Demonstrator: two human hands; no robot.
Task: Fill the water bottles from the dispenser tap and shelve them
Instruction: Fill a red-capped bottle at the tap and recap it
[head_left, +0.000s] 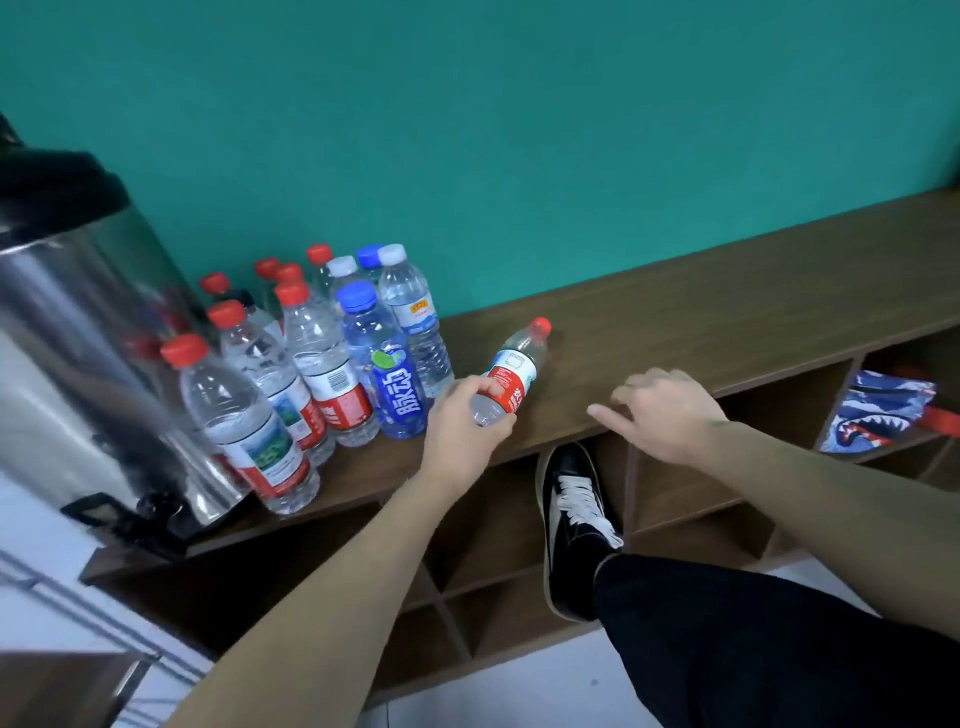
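Gripping a tilted red-capped water bottle (511, 376) by its base, left hand (462, 426) fingers curled round it over the bench (727, 322), right hand (667, 415) loosely spread and empty, steel dispenser (78, 332) cut off at left, its tap (150, 512) blurred, rear bottles of the standing cluster (322, 343) half hidden.

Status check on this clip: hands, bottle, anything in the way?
Left hand grips tilted red-capped bottle by its base, over shelf top. Right hand open, holding nothing. Standing bottles crowd left, beside dispenser.
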